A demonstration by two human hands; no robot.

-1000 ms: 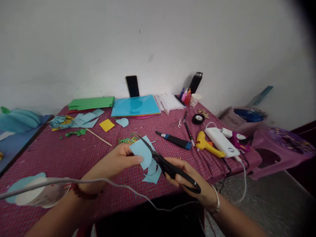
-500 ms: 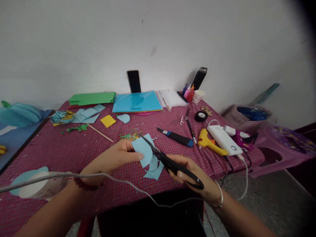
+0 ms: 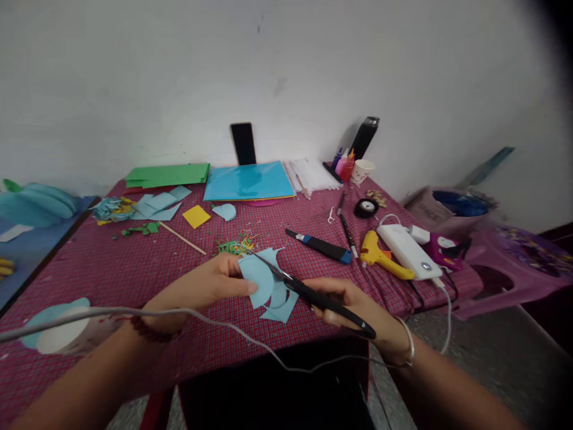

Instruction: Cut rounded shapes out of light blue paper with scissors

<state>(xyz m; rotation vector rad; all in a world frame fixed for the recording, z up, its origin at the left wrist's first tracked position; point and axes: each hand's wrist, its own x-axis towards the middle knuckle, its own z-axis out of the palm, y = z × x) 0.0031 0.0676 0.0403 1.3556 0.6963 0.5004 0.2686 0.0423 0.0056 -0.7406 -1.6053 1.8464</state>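
Observation:
My left hand (image 3: 210, 285) pinches a light blue paper piece (image 3: 258, 279) with a rounded edge, just above the red checked tablecloth (image 3: 134, 263). My right hand (image 3: 353, 307) is wrapped round the black handles of a pair of scissors (image 3: 313, 292). The blades point left and lie across the top of the paper, nearly closed. Light blue offcuts (image 3: 280, 304) lie on the cloth under the paper.
Behind lie green paper scraps (image 3: 233, 245), a black and blue knife (image 3: 320, 246), a yellow glue gun (image 3: 380, 254), a white power bank (image 3: 405, 252), tape (image 3: 364, 208), blue sheets (image 3: 248, 181), green sheets (image 3: 168, 174) and paint bottles (image 3: 342, 162). A cable (image 3: 179, 312) crosses my forearms. A purple stool (image 3: 510, 263) stands right.
The scissor blades have closed further on the blue paper and lie flatter. Both hands stay in about the same place; the view has shifted slightly.

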